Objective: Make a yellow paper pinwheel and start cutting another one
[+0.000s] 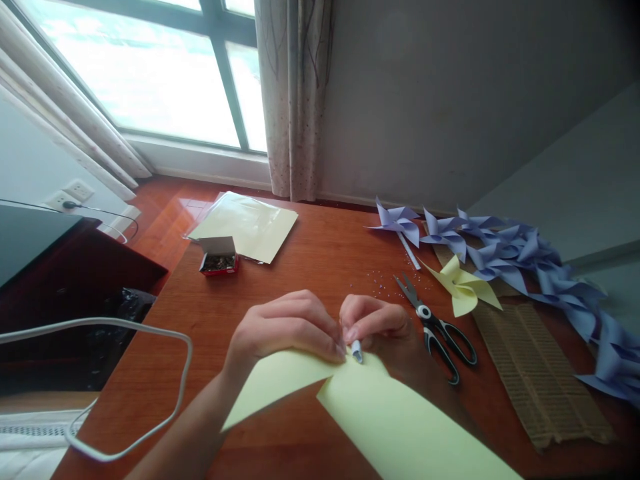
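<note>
Yellow paper [400, 420] — pinched by both hands — meets stick [357, 350].

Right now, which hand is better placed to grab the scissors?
Probably right. The right hand sits beside the scissors, though it pinches a small white stick. The left hand presses the yellow paper, farther away.

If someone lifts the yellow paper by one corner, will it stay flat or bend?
The yellow paper would probably bend: it looks thin, and its folded flaps already curve up where the left hand and right hand pinch them. It likely weighs little and may slide easily on the smooth wooden table.
</note>
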A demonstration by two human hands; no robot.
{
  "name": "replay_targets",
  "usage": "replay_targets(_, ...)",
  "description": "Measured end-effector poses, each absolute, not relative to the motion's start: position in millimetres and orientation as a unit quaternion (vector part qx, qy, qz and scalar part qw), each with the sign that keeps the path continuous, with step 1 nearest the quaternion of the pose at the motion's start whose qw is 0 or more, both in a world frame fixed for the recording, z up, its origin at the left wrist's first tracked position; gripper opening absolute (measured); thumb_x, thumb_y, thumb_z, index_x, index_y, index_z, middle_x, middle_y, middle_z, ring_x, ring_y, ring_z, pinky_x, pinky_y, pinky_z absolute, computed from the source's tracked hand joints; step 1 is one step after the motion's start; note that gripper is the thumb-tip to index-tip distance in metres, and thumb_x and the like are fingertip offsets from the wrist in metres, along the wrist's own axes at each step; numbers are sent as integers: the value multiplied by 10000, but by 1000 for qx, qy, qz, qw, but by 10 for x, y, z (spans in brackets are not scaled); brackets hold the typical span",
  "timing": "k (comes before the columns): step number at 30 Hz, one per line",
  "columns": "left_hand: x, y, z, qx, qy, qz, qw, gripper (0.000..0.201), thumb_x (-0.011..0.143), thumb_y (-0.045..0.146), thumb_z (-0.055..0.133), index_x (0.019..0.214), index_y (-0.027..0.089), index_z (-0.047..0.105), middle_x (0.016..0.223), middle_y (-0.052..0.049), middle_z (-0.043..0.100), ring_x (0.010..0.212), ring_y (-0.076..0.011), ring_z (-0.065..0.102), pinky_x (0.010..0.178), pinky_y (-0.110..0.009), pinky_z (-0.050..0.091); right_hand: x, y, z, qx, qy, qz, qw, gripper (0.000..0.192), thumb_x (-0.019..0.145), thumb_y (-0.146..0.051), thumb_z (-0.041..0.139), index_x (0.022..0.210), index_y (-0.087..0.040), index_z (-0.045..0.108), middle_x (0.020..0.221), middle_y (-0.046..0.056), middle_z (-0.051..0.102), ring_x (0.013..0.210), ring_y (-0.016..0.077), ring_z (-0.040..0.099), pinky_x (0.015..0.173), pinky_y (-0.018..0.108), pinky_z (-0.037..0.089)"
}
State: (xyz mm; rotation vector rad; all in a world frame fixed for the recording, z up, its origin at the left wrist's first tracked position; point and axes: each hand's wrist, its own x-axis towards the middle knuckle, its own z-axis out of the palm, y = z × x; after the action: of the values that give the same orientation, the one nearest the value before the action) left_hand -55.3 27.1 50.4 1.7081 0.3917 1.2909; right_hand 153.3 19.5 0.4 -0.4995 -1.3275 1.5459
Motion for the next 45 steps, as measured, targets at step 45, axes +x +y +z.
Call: replay_targets(45,-441,374,197,377,353,494,700,501,750,327,866,1181,170,665,1015,-102,763,896,-232,725,737,-275,562,1367,201,-11,-368,-334,702,511,254,691,-361,912,861,-207,802,794,19,772,733,169,695,658,246,528)
